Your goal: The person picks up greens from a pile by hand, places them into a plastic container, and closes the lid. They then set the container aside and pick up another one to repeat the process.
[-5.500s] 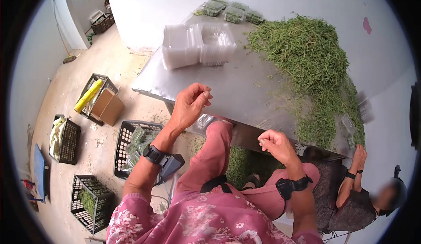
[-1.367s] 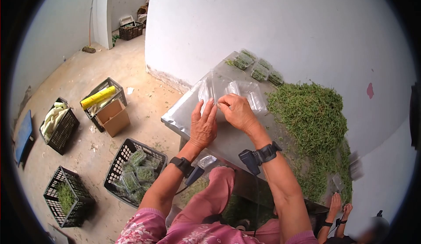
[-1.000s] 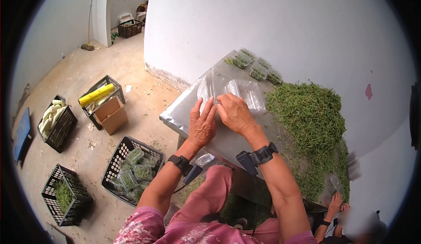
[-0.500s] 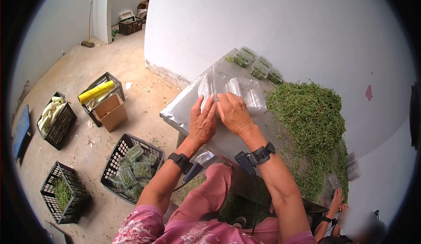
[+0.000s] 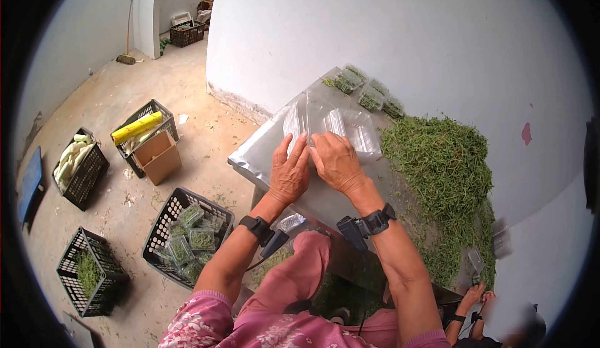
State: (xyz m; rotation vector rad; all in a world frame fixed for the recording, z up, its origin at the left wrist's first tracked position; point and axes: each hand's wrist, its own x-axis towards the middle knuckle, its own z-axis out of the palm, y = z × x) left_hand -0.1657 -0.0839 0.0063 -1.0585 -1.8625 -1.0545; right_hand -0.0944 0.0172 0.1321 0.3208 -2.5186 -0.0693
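Observation:
Both hands meet at the near edge of a clear plastic clamshell container (image 5: 296, 122) on the metal table (image 5: 262, 151). My left hand (image 5: 290, 172) has its fingers closed at the edge, beside my right hand (image 5: 339, 164), whose fingers curl over the same plastic. The fingertips of both are partly hidden. More clear plastic packaging (image 5: 359, 132) lies just past my right hand. To the right spreads a large heap of cut green stems (image 5: 437, 164). Filled clear boxes (image 5: 345, 80) of greens stand at the table's far end.
On the floor at left, a black crate (image 5: 181, 201) holds several filled boxes. Other crates hold greens (image 5: 89, 273), pale long vegetables (image 5: 74, 160), and a yellow roll (image 5: 137, 127) beside a cardboard box (image 5: 157, 159). At lower right, another person's hands (image 5: 473, 295) hold a clear box.
My hands stay at the container's edge with almost no shift. The other person's hands at lower right have moved slightly down and left.

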